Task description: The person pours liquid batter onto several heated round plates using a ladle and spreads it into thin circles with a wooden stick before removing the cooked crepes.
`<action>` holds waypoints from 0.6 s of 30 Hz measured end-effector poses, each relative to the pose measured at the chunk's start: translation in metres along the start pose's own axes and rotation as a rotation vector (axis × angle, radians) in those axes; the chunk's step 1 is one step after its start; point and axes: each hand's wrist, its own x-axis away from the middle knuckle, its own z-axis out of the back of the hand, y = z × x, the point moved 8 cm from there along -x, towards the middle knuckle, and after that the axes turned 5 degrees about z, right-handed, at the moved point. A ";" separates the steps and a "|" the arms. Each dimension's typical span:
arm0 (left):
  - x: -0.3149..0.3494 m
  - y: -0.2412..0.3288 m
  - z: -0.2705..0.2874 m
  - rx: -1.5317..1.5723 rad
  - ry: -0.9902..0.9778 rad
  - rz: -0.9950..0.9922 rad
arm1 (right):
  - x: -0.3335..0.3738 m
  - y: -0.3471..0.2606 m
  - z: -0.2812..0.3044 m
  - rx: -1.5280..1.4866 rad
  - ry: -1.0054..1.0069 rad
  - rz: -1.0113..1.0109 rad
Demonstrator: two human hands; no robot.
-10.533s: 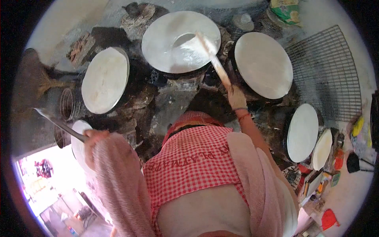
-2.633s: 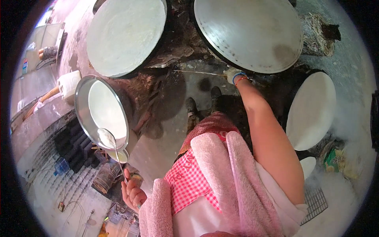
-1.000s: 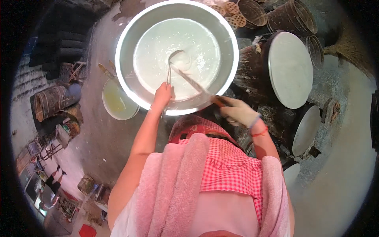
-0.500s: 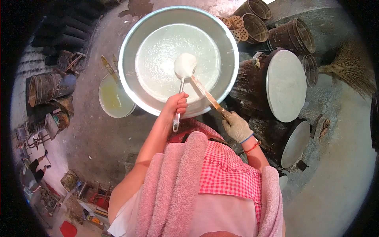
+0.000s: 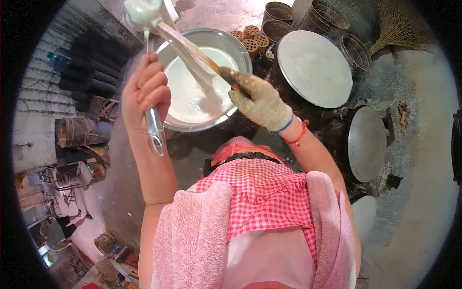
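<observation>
Ladle (image 5: 155,130) is sitting clamped in the left grip (image 5: 150,89), white-coated bowl just beyond the knuckles. Wooden paddle (image 5: 208,61) is slanting up-left from the right grip (image 5: 260,101), far end at the ladle bowl, contact unclear. Metal basin (image 5: 239,55) is lying below, between both grips, holding white liquid (image 5: 182,98). Right grip, gloved, is closing round the paddle handle. Round white-topped plate (image 5: 315,70) is standing right of it. Keeping the bowl level, paddle supporting lightly, should be limiting drips.
</observation>
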 end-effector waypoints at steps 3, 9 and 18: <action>-0.012 0.009 -0.061 -0.062 -0.169 0.050 | -0.025 -0.015 0.005 -0.335 0.069 -0.012; -0.001 0.063 -0.070 -0.362 -0.086 0.013 | -0.065 -0.031 0.008 -1.105 -0.021 -0.274; 0.052 0.045 0.136 0.620 0.567 0.293 | 0.125 0.183 -0.063 -1.274 -0.028 -0.887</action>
